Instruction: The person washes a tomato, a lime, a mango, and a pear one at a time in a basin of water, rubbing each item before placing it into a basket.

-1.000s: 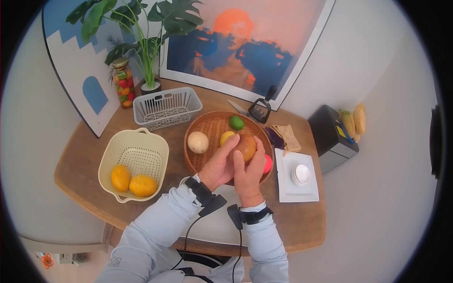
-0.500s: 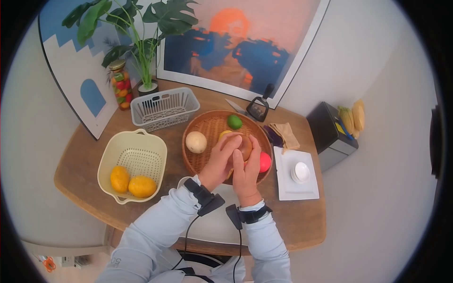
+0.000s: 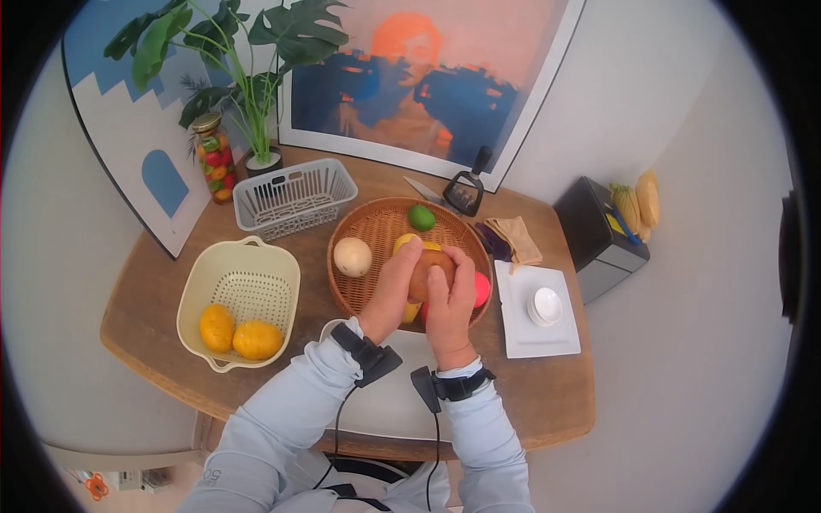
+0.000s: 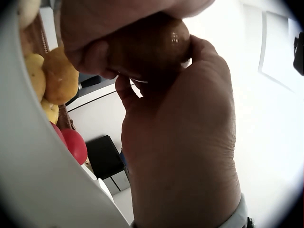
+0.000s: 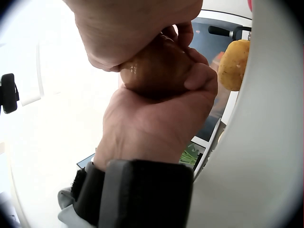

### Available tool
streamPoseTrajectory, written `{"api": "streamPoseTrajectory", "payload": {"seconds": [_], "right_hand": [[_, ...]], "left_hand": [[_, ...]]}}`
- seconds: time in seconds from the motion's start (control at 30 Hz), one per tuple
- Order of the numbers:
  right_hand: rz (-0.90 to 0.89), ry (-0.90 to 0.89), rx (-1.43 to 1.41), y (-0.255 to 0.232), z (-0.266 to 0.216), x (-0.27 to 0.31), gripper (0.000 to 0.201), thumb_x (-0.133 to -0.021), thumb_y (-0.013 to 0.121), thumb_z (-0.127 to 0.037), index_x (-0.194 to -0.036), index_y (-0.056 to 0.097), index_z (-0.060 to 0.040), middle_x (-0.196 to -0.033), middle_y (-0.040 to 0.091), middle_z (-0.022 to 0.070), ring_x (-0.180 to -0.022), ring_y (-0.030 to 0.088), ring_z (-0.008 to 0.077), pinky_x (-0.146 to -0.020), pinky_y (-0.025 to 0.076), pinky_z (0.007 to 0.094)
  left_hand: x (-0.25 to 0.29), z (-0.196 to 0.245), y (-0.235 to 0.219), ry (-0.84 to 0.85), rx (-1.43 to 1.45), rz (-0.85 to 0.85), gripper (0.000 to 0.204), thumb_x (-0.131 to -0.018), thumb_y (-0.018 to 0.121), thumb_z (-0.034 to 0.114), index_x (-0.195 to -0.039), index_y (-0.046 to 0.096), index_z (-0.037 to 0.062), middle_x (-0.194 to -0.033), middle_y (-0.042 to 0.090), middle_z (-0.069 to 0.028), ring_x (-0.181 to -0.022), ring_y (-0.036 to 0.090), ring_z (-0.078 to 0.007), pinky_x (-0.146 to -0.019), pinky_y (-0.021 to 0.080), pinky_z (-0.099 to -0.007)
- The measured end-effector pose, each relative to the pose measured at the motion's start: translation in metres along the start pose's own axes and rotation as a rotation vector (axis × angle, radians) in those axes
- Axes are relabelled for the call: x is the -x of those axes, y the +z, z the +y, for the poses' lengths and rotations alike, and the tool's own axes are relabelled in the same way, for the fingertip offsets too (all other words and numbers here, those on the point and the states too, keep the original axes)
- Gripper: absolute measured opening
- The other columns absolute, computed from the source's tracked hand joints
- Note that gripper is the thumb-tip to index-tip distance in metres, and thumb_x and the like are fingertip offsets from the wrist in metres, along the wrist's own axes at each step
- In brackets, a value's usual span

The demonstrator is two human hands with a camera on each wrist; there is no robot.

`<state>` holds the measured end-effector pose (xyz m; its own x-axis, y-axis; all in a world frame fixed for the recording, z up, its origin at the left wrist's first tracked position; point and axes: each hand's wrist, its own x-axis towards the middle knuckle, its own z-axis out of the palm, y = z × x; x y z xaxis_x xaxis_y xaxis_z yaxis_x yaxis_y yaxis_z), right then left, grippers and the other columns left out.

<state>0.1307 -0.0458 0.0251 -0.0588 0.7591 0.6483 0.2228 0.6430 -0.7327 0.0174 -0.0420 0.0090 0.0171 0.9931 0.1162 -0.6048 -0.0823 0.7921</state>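
Between both hands, over the wicker basket (image 3: pixel 369 218), is a smooth, round brown fruit or vegetable (image 3: pixel 423 272), glossy in the left wrist view (image 4: pixel 156 45). The left hand (image 3: pixel 390 289) grips its left side. From the right, the right hand (image 3: pixel 451 312) holds it with the thumb across the front and fingers wrapped round the far side. Its underside is hidden by the palms in the head view. Around it in the basket lie a pale round one (image 3: pixel 352 256), a green one (image 3: pixel 421 217), yellow ones, partly covered by the hands, and a red one (image 3: pixel 481 289).
A cream colander (image 3: pixel 195 282) with two yellow fruits (image 3: pixel 256 339) stands left, a grey plastic basket (image 3: pixel 295 201) behind it. At the back are a potted plant, a filled jar (image 3: pixel 215 162), a knife and a black-handled grater (image 3: pixel 463 195). A white tray (image 3: pixel 513 338) with small bowls sits right.
The hands turn the brown fruit or vegetable between them and shift their fingers over it; the left fingers that covered its top have moved off. The head view has shifted slightly.
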Motion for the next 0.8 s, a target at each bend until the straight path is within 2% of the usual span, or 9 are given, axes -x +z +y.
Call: {"api": "streamPoseTrajectory", "payload": {"seconds": [0.1, 0.2, 0.3, 0.4, 0.5, 0.6, 0.63, 0.7, 0.8], "right_hand": [[0.009, -0.222, 0.148, 0.006, -0.011, -0.003, 0.039, -0.092, 0.063, -0.024, -0.119, 0.051, 0.0024, -0.111, 0.055, 0.0174, -0.1, 0.056, 0.0293, -0.091, 0.045, 0.0362], [0.007, -0.04, 0.052, 0.005, -0.009, 0.002, 0.036, -0.093, 0.062, -0.022, -0.117, 0.051, 0.0023, -0.108, 0.055, 0.0167, -0.098, 0.056, 0.0274, -0.089, 0.045, 0.0358], [0.042, 0.093, -0.071, 0.001, 0.001, 0.0, 0.033, -0.094, 0.061, -0.022, -0.113, 0.052, 0.0021, -0.107, 0.055, 0.0158, -0.097, 0.055, 0.0255, -0.087, 0.046, 0.0354], [0.0, 0.176, -0.117, -0.001, 0.005, 0.0, 0.032, -0.095, 0.06, -0.022, -0.114, 0.052, 0.0024, -0.108, 0.056, 0.0156, -0.099, 0.056, 0.0245, -0.088, 0.045, 0.035], [-0.01, 0.057, -0.122, 0.003, 0.002, 0.0, 0.036, -0.092, 0.066, -0.023, -0.115, 0.053, 0.0021, -0.109, 0.057, 0.0165, -0.1, 0.057, 0.0266, -0.089, 0.045, 0.0349], [-0.037, -0.219, 0.127, 0.007, -0.007, -0.001, 0.045, -0.086, 0.073, -0.022, -0.118, 0.053, 0.0019, -0.111, 0.056, 0.0174, -0.101, 0.057, 0.0294, -0.09, 0.045, 0.0354], [-0.032, -0.197, 0.119, 0.007, -0.008, -0.001, 0.048, -0.081, 0.078, -0.022, -0.115, 0.053, 0.0011, -0.108, 0.056, 0.0173, -0.098, 0.057, 0.0304, -0.087, 0.046, 0.0354], [-0.01, -0.087, 0.059, 0.006, -0.008, 0.001, 0.044, -0.083, 0.076, -0.022, -0.112, 0.053, 0.0008, -0.104, 0.056, 0.0163, -0.094, 0.057, 0.029, -0.084, 0.047, 0.035], [0.019, 0.026, -0.012, 0.002, -0.003, 0.001, 0.035, -0.088, 0.071, -0.022, -0.107, 0.053, 0.0006, -0.099, 0.056, 0.0148, -0.09, 0.057, 0.027, -0.08, 0.047, 0.0345]], "left_hand": [[-0.001, 0.0, -0.003, 0.068, 0.006, 0.018, 0.04, -0.105, 0.041, 0.043, -0.111, 0.057, 0.0073, -0.105, 0.061, -0.0026, -0.097, 0.06, -0.0092, -0.084, 0.049, -0.0245], [0.004, 0.007, 0.002, 0.105, -0.177, 0.029, 0.037, -0.105, 0.041, 0.039, -0.107, 0.059, 0.007, -0.103, 0.06, -0.0021, -0.093, 0.058, -0.0083, -0.081, 0.047, -0.0247], [0.011, 0.015, 0.015, 0.252, -0.297, 0.004, 0.029, -0.104, 0.048, 0.029, -0.103, 0.061, 0.0035, -0.098, 0.059, -0.0015, -0.09, 0.054, -0.008, -0.079, 0.044, -0.0234], [0.007, 0.011, 0.01, 0.251, -0.302, 0.0, 0.028, -0.103, 0.049, 0.027, -0.102, 0.063, 0.0024, -0.098, 0.06, -0.0014, -0.09, 0.054, -0.0083, -0.08, 0.044, -0.0237], [0.005, 0.008, 0.007, 0.161, -0.16, 0.046, 0.035, -0.105, 0.043, 0.034, -0.105, 0.06, 0.0039, -0.102, 0.06, -0.0033, -0.094, 0.057, -0.0094, -0.083, 0.046, -0.0254], [-0.001, 0.006, -0.001, -0.041, 0.19, 0.066, 0.035, -0.105, 0.043, 0.035, -0.105, 0.061, 0.0037, -0.101, 0.061, -0.0035, -0.093, 0.058, -0.0095, -0.083, 0.047, -0.0251], [0.0, 0.006, -0.002, -0.039, 0.123, 0.072, 0.036, -0.105, 0.043, 0.035, -0.105, 0.06, 0.0036, -0.1, 0.061, -0.0033, -0.092, 0.058, -0.0094, -0.082, 0.047, -0.025], [0.001, 0.009, -0.002, -0.034, -0.01, 0.084, 0.036, -0.105, 0.044, 0.036, -0.104, 0.06, 0.0034, -0.098, 0.061, -0.0029, -0.089, 0.058, -0.0091, -0.08, 0.047, -0.0248], [0.007, 0.01, 0.009, 0.161, -0.243, 0.055, 0.031, -0.103, 0.049, 0.027, -0.103, 0.064, 0.0, -0.095, 0.063, -0.0025, -0.088, 0.057, -0.0081, -0.077, 0.046, -0.0239]]}}
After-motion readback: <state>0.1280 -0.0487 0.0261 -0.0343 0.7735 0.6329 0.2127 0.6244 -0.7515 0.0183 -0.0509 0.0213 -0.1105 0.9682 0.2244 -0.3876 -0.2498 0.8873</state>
